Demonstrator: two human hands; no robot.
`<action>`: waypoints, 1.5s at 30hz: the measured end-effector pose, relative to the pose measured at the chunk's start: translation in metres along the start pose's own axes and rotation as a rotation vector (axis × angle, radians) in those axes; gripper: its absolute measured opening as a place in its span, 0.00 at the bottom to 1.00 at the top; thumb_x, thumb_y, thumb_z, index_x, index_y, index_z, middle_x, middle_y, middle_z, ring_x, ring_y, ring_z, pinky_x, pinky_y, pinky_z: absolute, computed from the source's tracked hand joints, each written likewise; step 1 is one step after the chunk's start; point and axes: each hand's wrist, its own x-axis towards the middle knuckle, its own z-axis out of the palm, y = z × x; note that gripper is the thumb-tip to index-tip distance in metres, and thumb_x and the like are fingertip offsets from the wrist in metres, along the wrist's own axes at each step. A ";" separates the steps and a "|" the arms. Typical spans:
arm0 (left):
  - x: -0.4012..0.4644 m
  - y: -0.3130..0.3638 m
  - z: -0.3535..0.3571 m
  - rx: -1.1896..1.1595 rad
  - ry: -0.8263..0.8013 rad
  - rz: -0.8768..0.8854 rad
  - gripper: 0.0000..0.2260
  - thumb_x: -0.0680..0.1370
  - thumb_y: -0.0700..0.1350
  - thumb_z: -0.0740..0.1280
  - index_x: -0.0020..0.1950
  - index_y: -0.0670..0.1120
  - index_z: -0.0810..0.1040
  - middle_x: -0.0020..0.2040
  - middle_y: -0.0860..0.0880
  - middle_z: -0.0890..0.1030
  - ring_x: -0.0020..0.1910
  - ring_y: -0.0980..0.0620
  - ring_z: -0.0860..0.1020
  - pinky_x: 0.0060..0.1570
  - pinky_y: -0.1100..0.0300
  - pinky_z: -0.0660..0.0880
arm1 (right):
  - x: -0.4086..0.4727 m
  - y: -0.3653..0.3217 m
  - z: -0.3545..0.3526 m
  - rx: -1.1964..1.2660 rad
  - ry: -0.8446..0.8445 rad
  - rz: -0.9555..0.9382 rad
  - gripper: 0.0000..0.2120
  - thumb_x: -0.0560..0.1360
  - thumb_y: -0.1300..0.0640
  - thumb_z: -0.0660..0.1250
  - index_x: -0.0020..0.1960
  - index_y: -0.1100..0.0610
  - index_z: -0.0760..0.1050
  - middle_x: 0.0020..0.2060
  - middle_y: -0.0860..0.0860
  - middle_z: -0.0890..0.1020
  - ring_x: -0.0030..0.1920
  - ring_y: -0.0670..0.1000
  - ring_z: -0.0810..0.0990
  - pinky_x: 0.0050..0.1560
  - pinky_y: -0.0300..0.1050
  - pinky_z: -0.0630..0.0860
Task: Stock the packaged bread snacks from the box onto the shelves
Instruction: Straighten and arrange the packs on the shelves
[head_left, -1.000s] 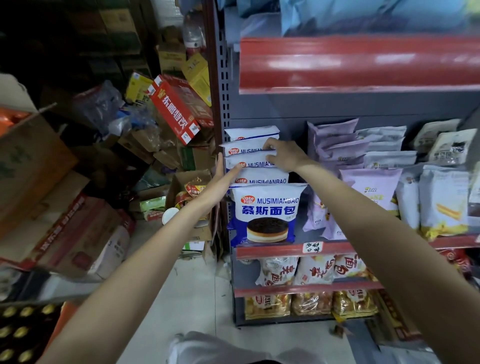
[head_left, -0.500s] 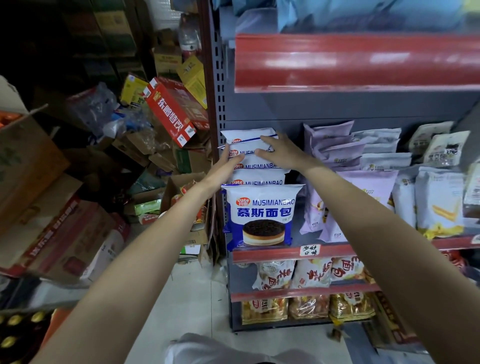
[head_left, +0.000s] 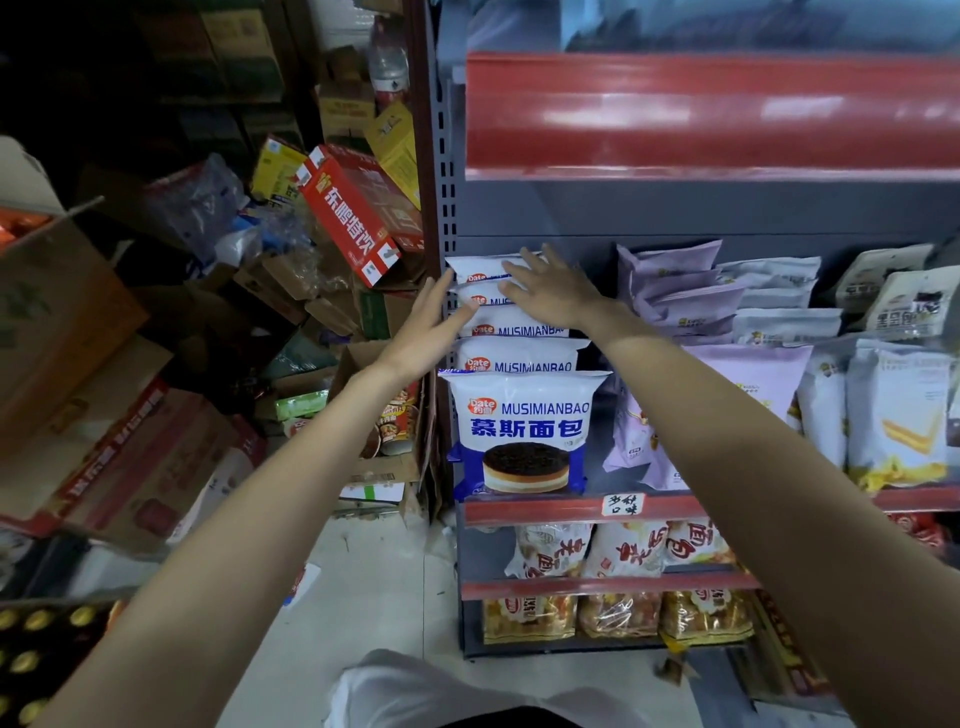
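From the head camera, the white and blue bread packs (head_left: 522, 358) sit in a leaning pile at the left end of the shelf (head_left: 540, 506) with the red front edge, just beside the purple packs (head_left: 680, 291). I can count about 5 of them. The front pack (head_left: 519, 431) stands up with its picture of a dark cake facing out, and its long side runs up and down, tipped back a little. The ones behind it lie back flatter, with their name strips showing like steps. The left hand (head_left: 423, 332) is flat with straight fingers, touching the left side of the pile. The right hand (head_left: 548, 293) is spread flat on top of the highest packs. Neither hand pinches anything. I think the step is squaring up the pile. To do it well, push softly from the side and the top together, so the packs line up and none slides off the open left end. Press lightly, because soft bread squashes. The box cannot be picked out among the many cartons on the floor (head_left: 379, 582).
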 end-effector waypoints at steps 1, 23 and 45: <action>-0.007 0.003 -0.001 -0.024 0.023 0.004 0.30 0.79 0.61 0.57 0.78 0.54 0.52 0.78 0.52 0.52 0.76 0.53 0.52 0.74 0.48 0.54 | -0.006 -0.002 -0.003 0.016 0.022 0.000 0.26 0.81 0.41 0.44 0.77 0.47 0.52 0.78 0.51 0.48 0.77 0.54 0.42 0.73 0.61 0.43; -0.121 0.015 0.109 -0.267 0.183 -0.124 0.40 0.74 0.36 0.70 0.75 0.47 0.46 0.65 0.53 0.69 0.60 0.62 0.70 0.50 0.81 0.66 | -0.184 0.009 0.084 1.014 0.333 -0.187 0.38 0.80 0.60 0.59 0.76 0.50 0.34 0.70 0.47 0.66 0.54 0.54 0.79 0.52 0.48 0.76; -0.142 0.044 0.090 -0.034 0.403 -0.350 0.48 0.70 0.41 0.74 0.78 0.43 0.42 0.76 0.45 0.59 0.75 0.47 0.57 0.73 0.50 0.56 | -0.218 0.008 0.058 0.938 0.438 -0.079 0.43 0.78 0.60 0.65 0.74 0.47 0.34 0.77 0.55 0.53 0.76 0.53 0.57 0.73 0.54 0.61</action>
